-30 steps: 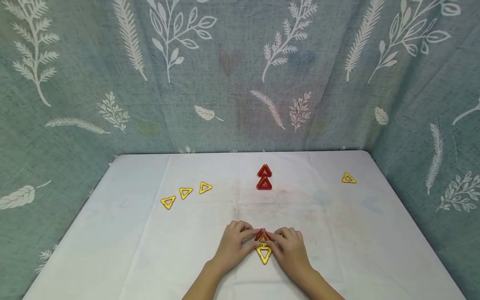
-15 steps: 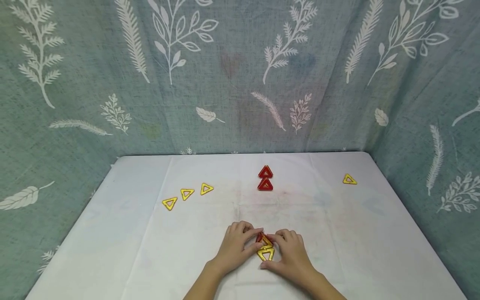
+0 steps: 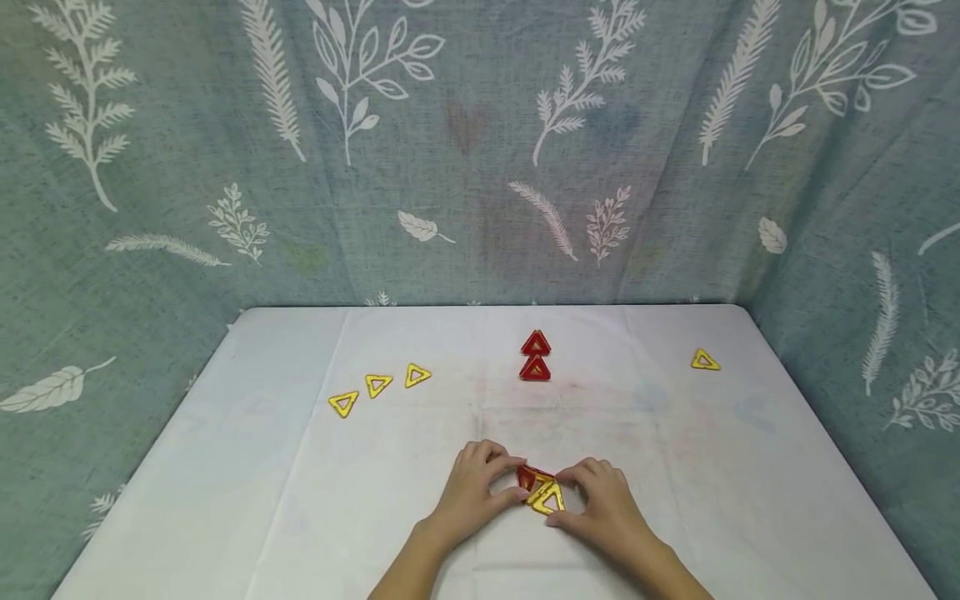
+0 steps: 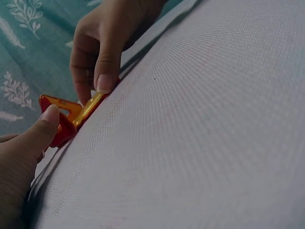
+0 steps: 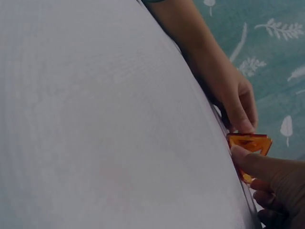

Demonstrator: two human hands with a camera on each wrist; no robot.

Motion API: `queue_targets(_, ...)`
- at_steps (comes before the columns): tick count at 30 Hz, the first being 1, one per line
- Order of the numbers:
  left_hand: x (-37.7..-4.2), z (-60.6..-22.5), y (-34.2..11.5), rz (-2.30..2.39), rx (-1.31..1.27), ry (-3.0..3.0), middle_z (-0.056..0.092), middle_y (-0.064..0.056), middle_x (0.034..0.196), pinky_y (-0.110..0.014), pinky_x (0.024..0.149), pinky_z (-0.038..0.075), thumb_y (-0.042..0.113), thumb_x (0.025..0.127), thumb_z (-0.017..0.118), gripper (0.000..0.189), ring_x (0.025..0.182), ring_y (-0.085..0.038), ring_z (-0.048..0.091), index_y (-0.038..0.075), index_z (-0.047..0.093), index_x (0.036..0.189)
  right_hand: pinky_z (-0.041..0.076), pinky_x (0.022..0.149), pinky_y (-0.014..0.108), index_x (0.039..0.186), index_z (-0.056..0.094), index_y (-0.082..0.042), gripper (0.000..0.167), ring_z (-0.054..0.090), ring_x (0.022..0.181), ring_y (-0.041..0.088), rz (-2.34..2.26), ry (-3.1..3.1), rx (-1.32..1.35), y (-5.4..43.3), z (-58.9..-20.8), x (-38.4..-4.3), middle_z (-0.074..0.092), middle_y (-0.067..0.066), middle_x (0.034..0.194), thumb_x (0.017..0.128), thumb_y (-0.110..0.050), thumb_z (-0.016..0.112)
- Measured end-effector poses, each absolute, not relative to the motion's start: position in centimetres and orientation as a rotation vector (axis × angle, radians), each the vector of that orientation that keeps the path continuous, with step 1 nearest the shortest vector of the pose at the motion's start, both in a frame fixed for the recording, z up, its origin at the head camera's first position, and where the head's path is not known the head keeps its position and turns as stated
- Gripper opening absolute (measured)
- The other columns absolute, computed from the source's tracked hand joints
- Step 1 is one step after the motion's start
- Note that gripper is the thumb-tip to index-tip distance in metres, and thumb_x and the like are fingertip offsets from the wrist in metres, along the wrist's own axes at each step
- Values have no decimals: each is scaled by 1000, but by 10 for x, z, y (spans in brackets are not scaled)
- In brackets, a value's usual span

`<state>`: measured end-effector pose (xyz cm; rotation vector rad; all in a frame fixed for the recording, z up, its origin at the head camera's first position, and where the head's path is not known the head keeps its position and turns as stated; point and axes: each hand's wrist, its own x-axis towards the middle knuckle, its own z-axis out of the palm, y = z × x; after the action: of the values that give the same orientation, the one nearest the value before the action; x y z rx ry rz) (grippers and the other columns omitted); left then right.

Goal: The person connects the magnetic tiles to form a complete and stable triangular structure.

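Note:
Near the table's front, my left hand (image 3: pixel 476 485) pinches a small red-and-yellow build of magnetic triangle tiles. Its red tile (image 3: pixel 526 475) leans up, as the left wrist view also shows with the raised red tile (image 4: pixel 63 134) under my left thumb. A yellow triangle tile (image 3: pixel 553 500) lies low against the build on its right side. My right hand (image 3: pixel 603 502) pinches this yellow tile between thumb and index finger. In the right wrist view the orange-looking tile (image 5: pixel 248 143) sits between both hands, and the fingertips partly cover the joins.
On the white table (image 3: pixel 420 450), two red triangle builds (image 3: pixel 536 368) stand behind the hands. Three loose yellow triangles (image 3: pixel 378 384) lie at the left, and one yellow triangle (image 3: pixel 705 361) at the far right. A patterned green cloth (image 3: pixel 450 167) hangs around the back and sides.
The yellow tile has swung from pointing towards the person to the right side of the build. My right thumb has moved down onto it, and the right hand has shifted right.

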<state>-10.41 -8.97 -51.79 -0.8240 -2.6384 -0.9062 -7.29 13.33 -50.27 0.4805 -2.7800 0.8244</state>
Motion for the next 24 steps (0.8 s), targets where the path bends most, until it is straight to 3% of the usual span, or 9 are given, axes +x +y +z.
queue_targets(8,-105,-518,-89,-884,-831,-2671,49,10,102,-31,84,36,48,69,77,48,93,-8,40,27,68,110,33,70,29,89,65,-22,44,42,75,3,836,-2890,439,143,-496,-74,51,-15,80,57,-41,87)
queue_targets(12,-105,-518,-89,-878,-824,-2664,50,10,99,-29,81,36,47,68,78,40,90,-7,40,27,70,102,31,69,28,85,62,-23,36,37,71,2,849,-2929,410,143,-495,-74,45,-16,73,62,-38,85)
queue_targets(24,-106,-520,-90,-876,-829,-2590,50,10,92,-28,79,37,46,65,79,35,87,-6,42,25,70,91,34,70,27,81,63,-22,25,35,68,-1,774,-2820,479,145,-500,-76,44,-18,70,68,-34,81)
